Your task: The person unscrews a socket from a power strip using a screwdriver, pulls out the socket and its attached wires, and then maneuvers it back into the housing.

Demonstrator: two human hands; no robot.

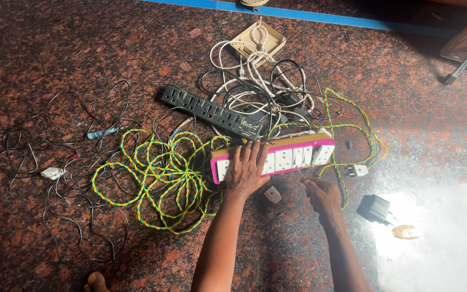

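Pink-edged and wooden-backed, the white socket board (287, 157) lies on the speckled reddish-brown stone floor (55, 43), tilted up on its long edge. The left hand (247, 168) lies flat over the board's left part, fingers spread, pressing on it and holding nothing. The right hand (322, 196) sits just below the board's right half, fingers curled around a thin tool (300, 173) whose tip touches the board's face; what kind of tool cannot be told. A yellow-green twisted cord (158, 178) sprawls in loops to the left of the board. A black power strip (212, 112) lies above it among black and white cables. A small black adapter (374, 208) rests apart at the right.
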